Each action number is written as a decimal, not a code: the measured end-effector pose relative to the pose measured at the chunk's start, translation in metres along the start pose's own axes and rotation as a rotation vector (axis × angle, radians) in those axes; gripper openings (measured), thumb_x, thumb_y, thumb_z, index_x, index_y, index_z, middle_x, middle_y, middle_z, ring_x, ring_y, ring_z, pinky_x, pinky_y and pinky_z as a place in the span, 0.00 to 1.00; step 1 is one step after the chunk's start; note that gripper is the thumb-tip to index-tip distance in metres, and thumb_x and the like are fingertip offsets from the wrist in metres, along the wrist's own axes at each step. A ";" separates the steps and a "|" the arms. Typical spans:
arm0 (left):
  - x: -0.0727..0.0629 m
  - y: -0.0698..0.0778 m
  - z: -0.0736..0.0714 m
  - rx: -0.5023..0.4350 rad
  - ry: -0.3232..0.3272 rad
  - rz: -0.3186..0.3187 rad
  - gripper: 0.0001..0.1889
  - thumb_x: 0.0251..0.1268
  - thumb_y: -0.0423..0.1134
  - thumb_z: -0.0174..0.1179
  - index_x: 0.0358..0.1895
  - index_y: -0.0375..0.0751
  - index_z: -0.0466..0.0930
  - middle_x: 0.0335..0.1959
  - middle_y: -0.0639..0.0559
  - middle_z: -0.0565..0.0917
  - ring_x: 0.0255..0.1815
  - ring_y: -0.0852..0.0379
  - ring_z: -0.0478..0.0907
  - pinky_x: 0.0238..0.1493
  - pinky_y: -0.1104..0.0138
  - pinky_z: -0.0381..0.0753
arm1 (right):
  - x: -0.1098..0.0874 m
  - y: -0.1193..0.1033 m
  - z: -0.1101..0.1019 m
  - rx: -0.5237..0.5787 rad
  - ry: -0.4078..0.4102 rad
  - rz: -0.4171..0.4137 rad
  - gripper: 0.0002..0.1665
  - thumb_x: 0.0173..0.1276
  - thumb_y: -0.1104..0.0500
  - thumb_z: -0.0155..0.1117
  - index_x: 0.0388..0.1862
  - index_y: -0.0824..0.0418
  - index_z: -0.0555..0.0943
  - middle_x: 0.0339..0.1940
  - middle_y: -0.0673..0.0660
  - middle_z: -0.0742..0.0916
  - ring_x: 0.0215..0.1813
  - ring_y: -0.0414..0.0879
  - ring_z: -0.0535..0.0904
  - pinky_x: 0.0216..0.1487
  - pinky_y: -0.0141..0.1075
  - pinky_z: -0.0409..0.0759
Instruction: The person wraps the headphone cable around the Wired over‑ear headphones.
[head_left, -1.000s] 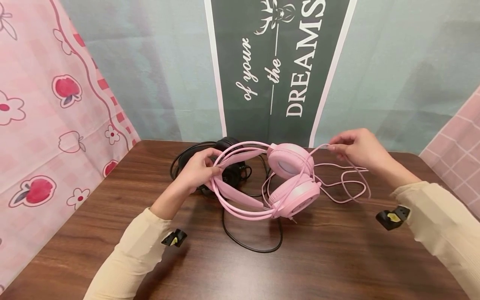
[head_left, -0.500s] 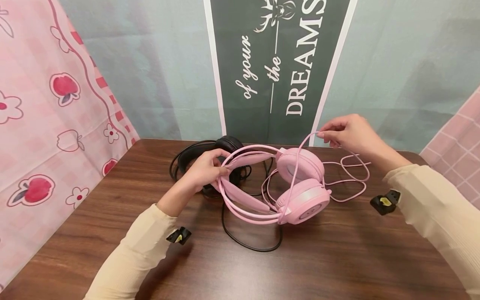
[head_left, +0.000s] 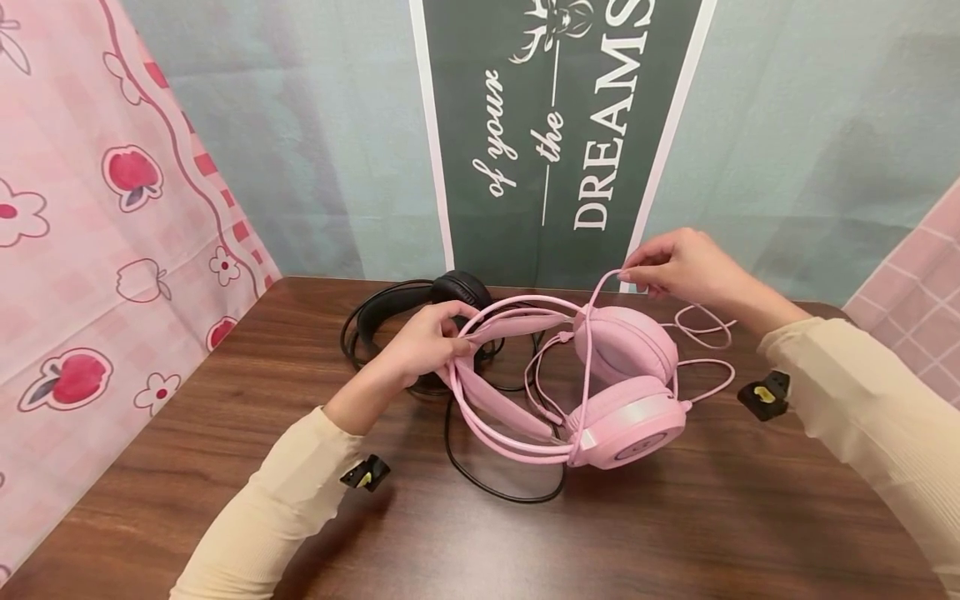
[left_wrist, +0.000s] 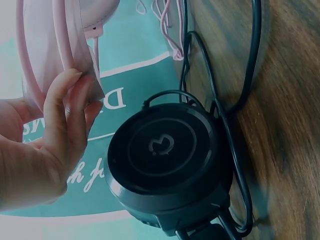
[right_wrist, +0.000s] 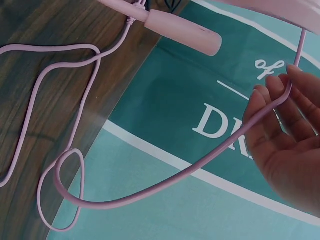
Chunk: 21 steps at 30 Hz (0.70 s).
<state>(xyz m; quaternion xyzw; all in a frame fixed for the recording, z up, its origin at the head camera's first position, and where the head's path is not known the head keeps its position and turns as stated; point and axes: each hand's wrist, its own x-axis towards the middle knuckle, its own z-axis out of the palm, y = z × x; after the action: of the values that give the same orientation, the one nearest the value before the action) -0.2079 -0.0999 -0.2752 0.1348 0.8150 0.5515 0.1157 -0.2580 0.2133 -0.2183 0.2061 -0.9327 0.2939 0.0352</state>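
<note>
Pink headphones (head_left: 626, 346) are held by the headband in my left hand (head_left: 429, 342), tilted with both ear cups toward the right. In the left wrist view, the fingers of that hand (left_wrist: 60, 125) curl round the pink band (left_wrist: 61, 35). My right hand (head_left: 686, 267) pinches the pink cable (head_left: 590, 333), which passes in front of the ear cups and across the headband. From the right wrist view, the cable (right_wrist: 190, 170) runs between thumb and fingers and hangs in a loop. Black headphones (head_left: 459, 292) lie on the table behind my left hand, partly hidden by it.
The brown wooden table (head_left: 480, 550) ends at a cloth backdrop with a printed dark panel (head_left: 540, 208). A black cable (head_left: 510, 498) loops on the table under the pink headphones. More pink cable (head_left: 705, 329) lies at the right. A pink patterned cloth (head_left: 90, 275) hangs at left.
The pink headphones have moved right and slightly toward me with my left hand. My right hand has moved left, drawing its stretch of cable over the ear cups toward the headband.
</note>
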 end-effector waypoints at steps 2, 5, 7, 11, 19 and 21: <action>-0.001 0.000 0.001 0.007 -0.001 0.006 0.20 0.55 0.21 0.54 0.53 0.32 0.70 0.20 0.42 0.73 0.12 0.55 0.75 0.14 0.61 0.81 | 0.000 -0.001 0.001 0.005 -0.007 -0.001 0.07 0.60 0.60 0.65 0.32 0.63 0.84 0.15 0.53 0.79 0.18 0.44 0.74 0.18 0.30 0.72; -0.001 -0.001 0.003 0.007 -0.008 0.020 0.20 0.54 0.20 0.54 0.53 0.32 0.70 0.20 0.42 0.74 0.12 0.56 0.75 0.14 0.61 0.81 | 0.001 -0.001 0.002 0.009 -0.020 -0.005 0.06 0.60 0.59 0.65 0.31 0.63 0.84 0.15 0.54 0.79 0.18 0.45 0.74 0.17 0.30 0.72; -0.001 -0.001 0.004 0.010 -0.013 0.037 0.20 0.54 0.20 0.53 0.53 0.31 0.70 0.20 0.42 0.74 0.12 0.56 0.75 0.14 0.62 0.80 | 0.002 -0.002 0.003 0.003 -0.027 -0.011 0.05 0.59 0.60 0.65 0.30 0.62 0.84 0.15 0.55 0.79 0.18 0.46 0.74 0.17 0.30 0.71; -0.002 -0.001 0.005 0.008 -0.022 0.064 0.20 0.54 0.20 0.53 0.53 0.31 0.70 0.20 0.41 0.75 0.13 0.56 0.75 0.13 0.62 0.80 | 0.003 -0.002 0.006 -0.012 -0.051 -0.026 0.04 0.59 0.61 0.66 0.28 0.61 0.84 0.15 0.55 0.79 0.18 0.46 0.74 0.17 0.30 0.72; -0.003 -0.001 0.006 -0.014 -0.012 0.060 0.21 0.54 0.21 0.55 0.54 0.32 0.70 0.21 0.42 0.74 0.14 0.56 0.75 0.13 0.63 0.80 | 0.002 0.006 0.009 -0.062 -0.105 -0.019 0.06 0.58 0.58 0.67 0.31 0.60 0.86 0.20 0.53 0.82 0.21 0.43 0.75 0.19 0.31 0.73; -0.004 -0.001 0.005 -0.028 -0.004 0.048 0.21 0.55 0.21 0.55 0.54 0.32 0.70 0.21 0.42 0.74 0.14 0.56 0.75 0.13 0.63 0.80 | 0.001 0.008 0.009 -0.075 -0.113 -0.030 0.07 0.57 0.58 0.68 0.32 0.60 0.86 0.23 0.53 0.84 0.23 0.42 0.75 0.21 0.30 0.74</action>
<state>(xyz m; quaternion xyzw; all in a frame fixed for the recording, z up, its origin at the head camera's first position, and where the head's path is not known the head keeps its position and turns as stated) -0.2028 -0.0971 -0.2781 0.1537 0.8036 0.5652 0.1059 -0.2619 0.2142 -0.2299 0.2348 -0.9404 0.2459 -0.0055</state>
